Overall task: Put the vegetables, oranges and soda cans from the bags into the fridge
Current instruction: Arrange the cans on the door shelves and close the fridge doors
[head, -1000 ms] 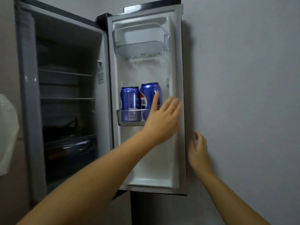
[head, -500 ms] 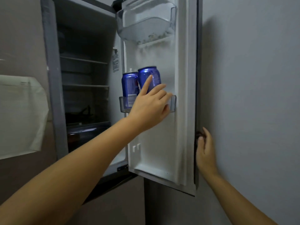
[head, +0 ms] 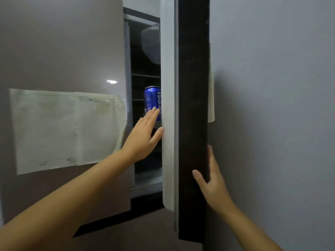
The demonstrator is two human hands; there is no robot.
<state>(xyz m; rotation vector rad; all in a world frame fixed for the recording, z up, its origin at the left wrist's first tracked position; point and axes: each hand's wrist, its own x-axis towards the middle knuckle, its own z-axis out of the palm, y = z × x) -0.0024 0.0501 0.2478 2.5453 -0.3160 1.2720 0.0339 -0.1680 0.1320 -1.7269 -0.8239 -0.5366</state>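
Centre of the frame, the tall fridge door stands edge-on to the camera: a dark brown outer face on the right, a white inner lining with a pale grey seal on the left. The gap between it and the fridge body is narrow. Through that gap, just left of centre, one blue soda can with white lettering stands upright in the door's side, partly hidden behind the white lining. Dark shelves of the interior show behind it, and a frosted clear door bin sits higher up, top centre.

The left hand comes in from the lower left, flat and wide, fingers straight and together; its fingertips overlap the can's lower part, though contact with the can is too close to call. Its thumb touches the white inner edge of the door. It holds nothing.

The right hand, lower right of centre, is also spread flat: thumb on the dark outer face, fingers reaching round the door's far edge beside the grey wall. No curl, no pinch.

On the left half of the frame, a glossy grey-brown fridge panel carries a pale, creased paper sheet stuck flat to it.
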